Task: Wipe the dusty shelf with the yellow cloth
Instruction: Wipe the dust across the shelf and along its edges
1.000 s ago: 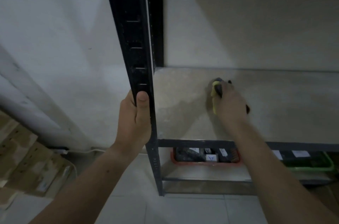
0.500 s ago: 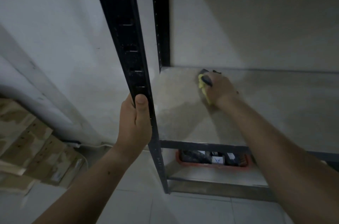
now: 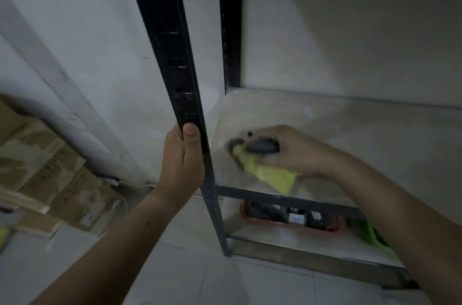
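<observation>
Two hands: left hand clasps the post; right hand, fingers curled, clutches the yellow cloth.
Cloth: front-left corner of the shelf.
Unwiped run: likely rightward, along the shelf.

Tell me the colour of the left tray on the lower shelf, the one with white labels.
Red-orange. The tray shows only in the head view, below the shelf's front rail.

It's dim in here, everything under a grey-blue cast. The brightest patch is the wall at the left, while the shelf and the surface behind it sink into shadow toward the right. The right hand and the yellow cloth are smeared with motion blur; the left hand on the front post looks sharper. Straight lines bow near the edges, and the cardboard at far left goes soft.
</observation>
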Tool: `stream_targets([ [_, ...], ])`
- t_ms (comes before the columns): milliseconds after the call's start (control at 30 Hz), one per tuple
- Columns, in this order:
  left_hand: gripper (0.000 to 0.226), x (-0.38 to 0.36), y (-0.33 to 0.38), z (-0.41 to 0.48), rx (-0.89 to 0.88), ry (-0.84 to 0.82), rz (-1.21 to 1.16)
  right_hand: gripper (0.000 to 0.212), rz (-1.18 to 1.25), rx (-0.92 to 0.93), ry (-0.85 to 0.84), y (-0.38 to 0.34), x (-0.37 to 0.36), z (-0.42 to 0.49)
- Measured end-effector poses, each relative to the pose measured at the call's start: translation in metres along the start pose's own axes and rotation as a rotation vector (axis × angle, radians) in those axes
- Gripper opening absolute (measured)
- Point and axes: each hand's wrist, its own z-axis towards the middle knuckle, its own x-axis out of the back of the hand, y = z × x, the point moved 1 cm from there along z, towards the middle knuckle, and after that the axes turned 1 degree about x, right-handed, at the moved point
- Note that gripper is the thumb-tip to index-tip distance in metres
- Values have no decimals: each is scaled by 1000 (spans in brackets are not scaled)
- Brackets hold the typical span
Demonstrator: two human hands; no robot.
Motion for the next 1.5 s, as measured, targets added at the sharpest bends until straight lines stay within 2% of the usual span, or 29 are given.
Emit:
stream_targets([
  [33, 81, 0, -1, 0, -2, 5, 1, 30, -22, 42, -86, 0, -11, -6],
  [67, 80, -1, -1, 0, -2, 9, 6, 35, -32, 93, -101, -1, -22, -7],
  [167, 71, -3, -4, 1, 11, 38, 17, 37, 4, 203, 4, -12, -55, 19],
  [300, 55, 0, -12, 5, 16, 81, 26, 19, 108, 118, 126, -30, -77, 58],
  [467, 46, 2, -15, 7, -11, 9, -69, 17, -20, 52, 149, -7, -48, 67],
  [533, 47, 1, -15, 6, -10, 8, -38, 18, -114, -18, 301, 17, -14, 56],
  [633, 48, 0, -12, 5, -21, 17, -13, 21, -132, -102, 746, 68, 52, 18],
  [667, 48, 0, -11, 5, -22, 15, -16, 25, -177, -191, 868, 91, 73, 3],
  [733, 49, -1, -9, 6, -22, 19, -22, 35, -269, -472, 973, 137, 107, -21],
  [800, 52, -2, -9, 6, -13, 18, -10, 40, -334, -701, 907, 171, 117, -28],
  [833, 53, -2, -8, 6, -9, 15, 2, 42, -395, -752, 848, 179, 112, -24],
  [967, 57, -2, -7, 7, -25, 29, 40, 44, -572, -730, 742, 162, 79, 21],
  [1000, 56, -3, -7, 8, -39, 24, 31, 43, -569, -666, 721, 150, 69, 37],
  [1067, 51, -4, -11, 8, -38, 19, -14, 38, -492, -426, 734, 117, 37, 70],
  [1133, 51, -3, -17, 8, 30, 24, -59, 26, -381, -237, 637, 70, -1, 105],
  [1233, 52, -1, -17, 7, -4, 5, -34, 22, -132, -96, 161, 12, -38, 137],
  [1267, 52, -2, -14, 7, -18, -2, -34, 23, -56, -23, 79, 4, -39, 136],
  [1333, 50, -1, -9, 7, -25, 11, -43, 20, 77, 91, 120, 3, -23, 117],
  [1400, 51, -2, -9, 5, -8, 33, -63, 21, 102, 96, 376, 23, 4, 98],
  [1467, 57, -2, -10, 4, 27, 61, -70, 26, -45, -75, 630, 56, 36, 84],
  [1500, 60, -2, -11, 3, 37, 70, -57, 27, -146, -195, 667, 71, 46, 80],
])
